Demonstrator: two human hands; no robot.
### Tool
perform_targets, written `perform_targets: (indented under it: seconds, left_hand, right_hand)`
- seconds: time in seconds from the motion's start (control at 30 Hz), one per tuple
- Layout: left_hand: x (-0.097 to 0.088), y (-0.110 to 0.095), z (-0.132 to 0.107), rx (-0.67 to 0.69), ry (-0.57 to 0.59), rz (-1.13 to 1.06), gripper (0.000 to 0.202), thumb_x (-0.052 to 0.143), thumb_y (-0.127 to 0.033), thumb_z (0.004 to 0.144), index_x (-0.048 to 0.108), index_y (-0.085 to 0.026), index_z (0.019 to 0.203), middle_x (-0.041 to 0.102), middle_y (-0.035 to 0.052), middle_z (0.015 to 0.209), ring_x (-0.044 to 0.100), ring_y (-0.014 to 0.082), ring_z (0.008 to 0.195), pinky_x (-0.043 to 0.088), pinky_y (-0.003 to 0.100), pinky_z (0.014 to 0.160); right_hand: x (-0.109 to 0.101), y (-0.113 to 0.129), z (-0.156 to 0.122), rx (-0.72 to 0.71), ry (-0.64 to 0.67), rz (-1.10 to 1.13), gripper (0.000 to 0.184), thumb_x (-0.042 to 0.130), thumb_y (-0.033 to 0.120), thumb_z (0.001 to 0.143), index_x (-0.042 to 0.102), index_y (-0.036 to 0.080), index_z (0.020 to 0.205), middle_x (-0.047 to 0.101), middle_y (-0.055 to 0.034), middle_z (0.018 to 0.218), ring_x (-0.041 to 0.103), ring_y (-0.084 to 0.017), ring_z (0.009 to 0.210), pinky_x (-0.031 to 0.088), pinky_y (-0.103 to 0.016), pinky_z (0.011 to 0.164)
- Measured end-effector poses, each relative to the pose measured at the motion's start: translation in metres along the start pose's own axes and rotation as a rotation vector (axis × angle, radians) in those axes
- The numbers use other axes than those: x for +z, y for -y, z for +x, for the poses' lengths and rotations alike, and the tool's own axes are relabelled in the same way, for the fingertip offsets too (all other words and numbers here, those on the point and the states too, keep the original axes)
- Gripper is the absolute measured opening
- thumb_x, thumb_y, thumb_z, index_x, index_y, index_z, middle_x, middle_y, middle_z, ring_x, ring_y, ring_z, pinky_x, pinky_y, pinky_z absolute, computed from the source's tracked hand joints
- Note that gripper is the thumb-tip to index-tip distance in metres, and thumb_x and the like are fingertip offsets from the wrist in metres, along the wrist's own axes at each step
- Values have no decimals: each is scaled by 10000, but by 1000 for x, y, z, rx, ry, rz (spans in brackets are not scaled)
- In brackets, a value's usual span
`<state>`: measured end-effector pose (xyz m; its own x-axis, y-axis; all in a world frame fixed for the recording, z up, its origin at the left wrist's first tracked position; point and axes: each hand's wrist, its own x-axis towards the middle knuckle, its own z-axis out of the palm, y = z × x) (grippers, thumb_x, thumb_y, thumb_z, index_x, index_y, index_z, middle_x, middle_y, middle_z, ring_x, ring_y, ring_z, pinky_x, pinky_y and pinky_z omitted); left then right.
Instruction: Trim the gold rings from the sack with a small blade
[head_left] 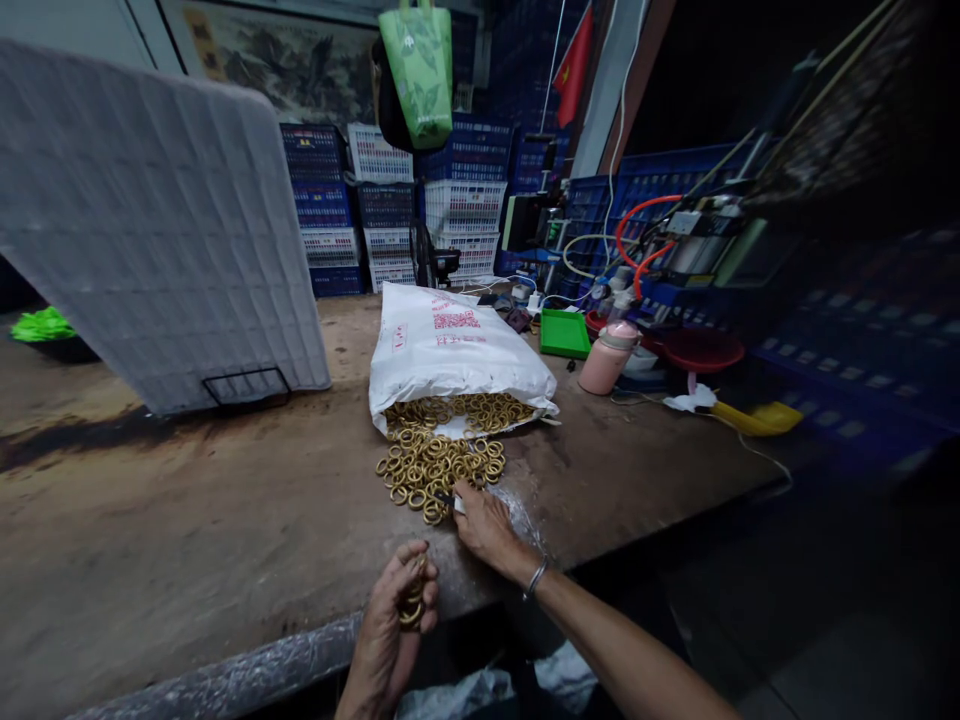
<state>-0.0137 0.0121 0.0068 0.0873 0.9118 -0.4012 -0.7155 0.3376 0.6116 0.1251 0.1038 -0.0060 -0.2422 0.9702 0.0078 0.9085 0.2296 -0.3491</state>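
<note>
A white sack lies on its side on the worn wooden bench, its mouth spilling a pile of brass rings toward me. My left hand is closed around a stack of brass rings near the bench's front edge. My right hand reaches into the near edge of the pile, fingers pinched on a small dark tool or ring that I cannot make out. A metal bracelet sits on the right wrist.
A quilted grey panel leans at the left. Behind the sack are a green tray, a pink bottle, a red bowl and a machine with orange hoses. Stacked crates fill the back.
</note>
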Motion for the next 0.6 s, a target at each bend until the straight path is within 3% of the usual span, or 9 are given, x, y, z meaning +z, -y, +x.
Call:
perform_targets:
  seconds: [0.13,0.3,0.43,0.6]
  left_hand:
    - [-1,2,5,-33,-69,-49,255,707,-293,611,557,-142,749,616,32,729,538,88,573,342,157,417]
    - [7,5,9,48,-121,58,263,703,-306,620,523,-159,744,576,-17,665,521,73,534,342,142,398]
    - [12,9,12,172,-147,186,370,682,-390,623,517,-174,874,518,-57,567,450,58,439,292,135,356]
    - [9,12,12,179,-160,339,374,649,-462,622,520,-162,806,455,-80,465,353,36,359,242,132,339]
  right_hand:
    - [2,-5,-1,-19,-43,126,161,432,134,746,502,203,873,609,-12,742,540,-126,657,253,-218,546]
    - [-4,0,-12,-81,-78,412,74,424,210,780,494,200,800,530,24,660,474,-107,605,304,-192,562]
    - [-9,13,-25,-127,-29,573,56,437,217,768,488,194,773,485,42,636,434,-97,585,315,-186,556]
    - [-5,17,-34,-91,50,720,70,442,234,770,486,182,753,462,48,624,416,-89,585,321,-179,539]
